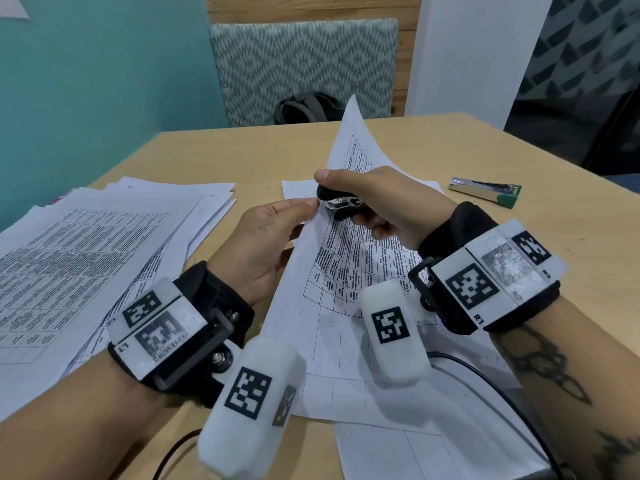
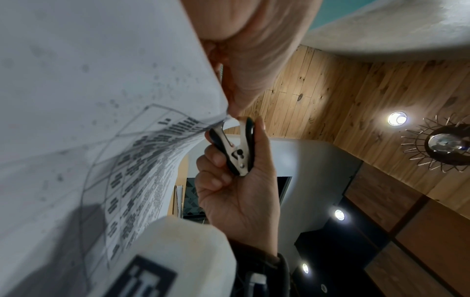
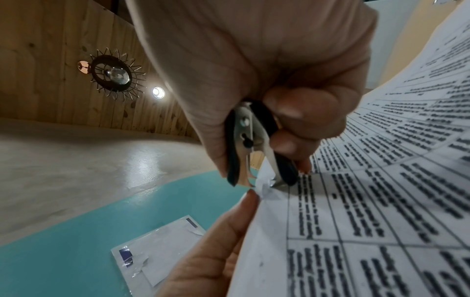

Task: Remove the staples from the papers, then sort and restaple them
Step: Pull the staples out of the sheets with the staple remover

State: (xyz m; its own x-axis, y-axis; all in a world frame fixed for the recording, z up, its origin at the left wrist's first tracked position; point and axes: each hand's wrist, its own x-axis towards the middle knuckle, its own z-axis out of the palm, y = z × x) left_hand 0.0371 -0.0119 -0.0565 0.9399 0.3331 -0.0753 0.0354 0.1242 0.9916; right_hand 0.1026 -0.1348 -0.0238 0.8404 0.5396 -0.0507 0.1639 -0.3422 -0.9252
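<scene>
The left hand (image 1: 266,237) pinches the corner of a printed sheet (image 1: 346,258), lifted and curled above the middle of the tabletop (image 1: 214,154). The right hand (image 1: 388,202) is clamped on a black staple remover (image 1: 341,202), whose metal claws bite that same corner just beside the left thumb (image 3: 229,231). A stack of papers (image 1: 86,251) lies at the left, more sheets (image 1: 415,445) near the right forearm. A stapler (image 1: 485,192) sits far right, well apart.
</scene>
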